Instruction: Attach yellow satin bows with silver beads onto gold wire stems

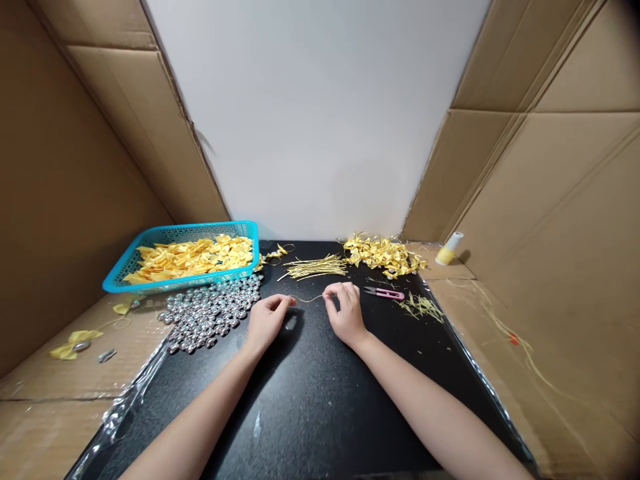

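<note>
My left hand (267,321) and my right hand (345,313) hover over the black mat (310,393), each pinching one end of a thin gold thread (310,299) stretched between them. Left of my left hand lies a heap of several silver beads (213,313). Just beyond the thread rests a bundle of cut gold threads (316,267). A turquoise basket (150,238) holding yellow ribbon bows (193,257) stands at the far left.
A pile of finished yellow bows (384,254) lies at the back right, pink thread snips (385,293) and gold offcuts (423,307) beside it. A yellow-white bottle (449,249) stands on the cardboard at right. Cardboard walls close both sides. One bow (75,340) lies on the left cardboard.
</note>
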The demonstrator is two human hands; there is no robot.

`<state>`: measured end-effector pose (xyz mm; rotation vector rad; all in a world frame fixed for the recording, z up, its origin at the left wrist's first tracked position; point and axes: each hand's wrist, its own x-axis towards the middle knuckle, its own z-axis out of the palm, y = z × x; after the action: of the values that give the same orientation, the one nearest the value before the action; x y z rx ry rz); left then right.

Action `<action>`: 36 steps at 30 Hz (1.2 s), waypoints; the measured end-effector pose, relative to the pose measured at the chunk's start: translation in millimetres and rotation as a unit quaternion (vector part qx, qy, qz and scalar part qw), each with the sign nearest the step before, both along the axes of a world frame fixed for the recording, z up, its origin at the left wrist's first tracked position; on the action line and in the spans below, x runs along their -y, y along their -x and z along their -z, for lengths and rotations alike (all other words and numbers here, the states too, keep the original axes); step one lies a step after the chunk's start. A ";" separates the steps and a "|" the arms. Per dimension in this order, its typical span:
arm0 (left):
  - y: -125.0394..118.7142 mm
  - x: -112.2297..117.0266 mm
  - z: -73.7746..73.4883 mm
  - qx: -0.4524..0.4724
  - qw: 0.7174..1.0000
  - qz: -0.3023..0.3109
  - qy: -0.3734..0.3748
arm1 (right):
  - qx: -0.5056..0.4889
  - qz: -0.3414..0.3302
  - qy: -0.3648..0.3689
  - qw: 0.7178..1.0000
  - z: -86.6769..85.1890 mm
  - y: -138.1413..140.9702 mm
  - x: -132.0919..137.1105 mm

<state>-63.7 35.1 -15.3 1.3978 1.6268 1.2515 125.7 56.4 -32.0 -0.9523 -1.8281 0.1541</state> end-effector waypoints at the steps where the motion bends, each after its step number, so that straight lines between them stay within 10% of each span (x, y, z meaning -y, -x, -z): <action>1: 3.1 -0.5 -0.4 -0.022 1.000 -0.010 -0.005 | -0.002 0.002 -0.002 1.000 -0.1 -0.2 -0.2; 6: 3.3 4.2 -7.8 -0.081 0.995 -0.017 -0.062 | 0.002 -0.009 -0.014 1.000 -0.5 0.5 0.9; 14: -22.7 14.6 -10.2 -0.021 0.985 0.173 -0.014 | 0.025 -0.046 -0.020 0.998 -1.3 4.5 7.5; 28: -17.8 7.6 2.9 0.201 0.964 0.148 0.093 | 0.018 -0.033 -0.027 0.999 -2.0 5.0 7.9; 36: -25.6 10.9 6.1 0.164 0.982 0.090 0.035 | 0.059 -0.061 -0.040 0.996 -2.1 7.7 12.5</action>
<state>-38.1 24.2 -21.4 1.1930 1.2791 1.2302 118.0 43.9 -29.8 -0.8078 -1.9872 0.1003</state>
